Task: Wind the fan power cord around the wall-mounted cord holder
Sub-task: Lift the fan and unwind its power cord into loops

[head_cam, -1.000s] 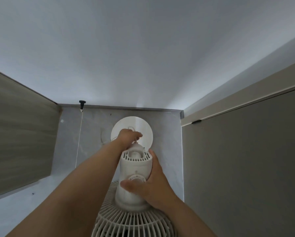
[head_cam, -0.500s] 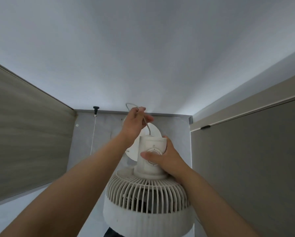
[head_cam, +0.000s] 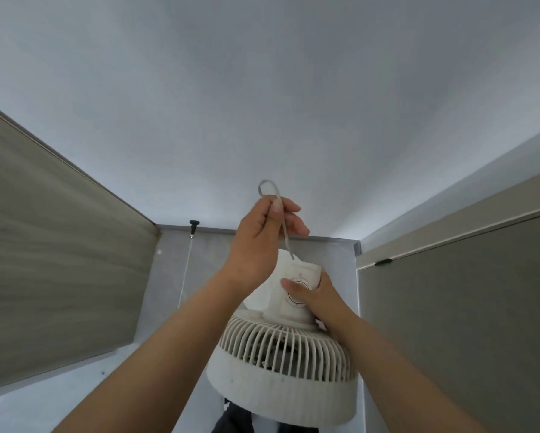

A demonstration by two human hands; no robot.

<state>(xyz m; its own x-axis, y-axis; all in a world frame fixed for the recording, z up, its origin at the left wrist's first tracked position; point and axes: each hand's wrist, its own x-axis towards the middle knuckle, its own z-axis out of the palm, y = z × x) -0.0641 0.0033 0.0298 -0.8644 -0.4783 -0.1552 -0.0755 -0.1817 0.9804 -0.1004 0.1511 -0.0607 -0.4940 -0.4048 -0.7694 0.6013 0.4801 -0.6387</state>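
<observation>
Writing: none can be read; the dial (head_cam: 297, 294) on the fan's motor housing has small marks round its ring, too blurred to make out.
Fan: one white fan (head_cam: 282, 367), its ribbed grille below and its motor housing (head_cam: 295, 293) above, held up near the back wall.
Power cord: one thin pale cord (head_cam: 283, 226), rising from the top of the housing, passing through the left hand's fingers and bending into a small loop above them, against the ceiling.
Cord holder: one round white disc (head_cam: 260, 296) on the back wall, mostly hidden behind the housing and the left wrist; the cord is not seen lying round it.
Left hand: one, the left hand (head_cam: 262, 242) is raised above the fan and pinches the cord between thumb and curled fingers.
Right hand: one, the right hand (head_cam: 314, 296) wraps round the right side of the housing, thumb laid across the dial.
Arms: two bare forearms, reaching up from the lower edge.
Pull cord: one thin string (head_cam: 185, 270) hanging down the back wall from a dark knob (head_cam: 194, 225) near the ceiling line, well left of the fan.
Side panels: one wood-grain panel (head_cam: 59, 239) on the left, one grey panel (head_cam: 459, 323) on the right.
Ceiling: one, plain white (head_cam: 262, 89).
</observation>
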